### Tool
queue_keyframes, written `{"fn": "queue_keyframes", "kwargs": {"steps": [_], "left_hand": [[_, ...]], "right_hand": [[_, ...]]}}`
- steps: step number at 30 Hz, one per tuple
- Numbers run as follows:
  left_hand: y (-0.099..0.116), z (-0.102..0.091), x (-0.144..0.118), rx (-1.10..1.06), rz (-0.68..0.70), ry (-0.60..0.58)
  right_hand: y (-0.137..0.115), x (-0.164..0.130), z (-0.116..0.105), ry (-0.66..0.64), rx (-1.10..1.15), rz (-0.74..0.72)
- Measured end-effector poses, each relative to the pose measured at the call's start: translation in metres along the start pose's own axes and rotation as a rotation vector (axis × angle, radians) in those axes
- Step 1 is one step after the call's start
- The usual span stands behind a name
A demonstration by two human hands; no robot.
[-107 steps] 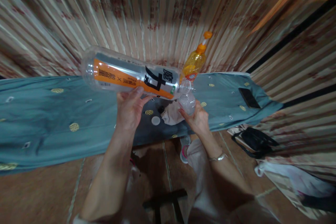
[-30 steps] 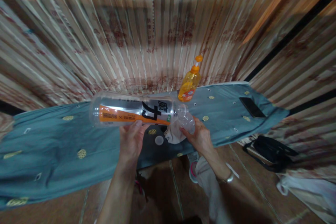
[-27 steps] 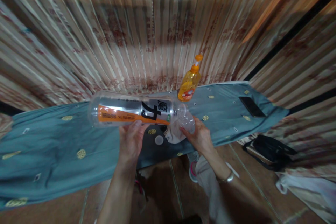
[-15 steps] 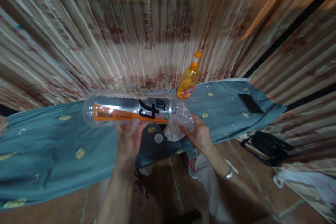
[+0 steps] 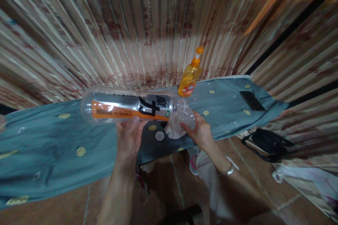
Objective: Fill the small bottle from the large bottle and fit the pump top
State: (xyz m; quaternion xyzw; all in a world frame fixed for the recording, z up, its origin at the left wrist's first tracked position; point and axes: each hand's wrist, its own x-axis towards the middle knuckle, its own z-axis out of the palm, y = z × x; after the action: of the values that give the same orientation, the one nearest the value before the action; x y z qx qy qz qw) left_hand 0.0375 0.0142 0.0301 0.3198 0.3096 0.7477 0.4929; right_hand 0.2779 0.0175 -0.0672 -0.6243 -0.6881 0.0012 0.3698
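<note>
My left hand (image 5: 130,135) is closed around the underside of a large clear plastic bottle (image 5: 126,109) with a silver and orange label. The bottle lies nearly level in the air, its neck pointing right. In my right hand (image 5: 199,130) is a small clear plastic bottle (image 5: 187,115), tilted, its mouth close against the large bottle's neck. Whether the two mouths touch I cannot tell. Below them a crumpled whitish cloth (image 5: 175,130) rests on the covered board, with a round translucent cap (image 5: 160,136) beside it.
An orange pump bottle (image 5: 189,81) stands at the board's back edge. A dark phone (image 5: 252,101) lies on the right of the teal patterned cover (image 5: 79,137). On the tiled floor at right is a black bag (image 5: 269,144). A striped curtain (image 5: 118,31) hangs behind.
The large bottle has shifted slightly left and its label has turned a little. Both hands keep their hold. The view has tilted slightly.
</note>
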Motion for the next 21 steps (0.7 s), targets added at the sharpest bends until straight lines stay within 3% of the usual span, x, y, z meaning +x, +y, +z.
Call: {"fn": "queue_keyframes", "kwargs": {"steps": [21], "left_hand": [[-0.0012,-0.0053,0.0004,0.011,-0.022,0.029]], "right_hand": [[0.0002,-0.0002,-0.0001,0.000,-0.011,-0.015]]}}
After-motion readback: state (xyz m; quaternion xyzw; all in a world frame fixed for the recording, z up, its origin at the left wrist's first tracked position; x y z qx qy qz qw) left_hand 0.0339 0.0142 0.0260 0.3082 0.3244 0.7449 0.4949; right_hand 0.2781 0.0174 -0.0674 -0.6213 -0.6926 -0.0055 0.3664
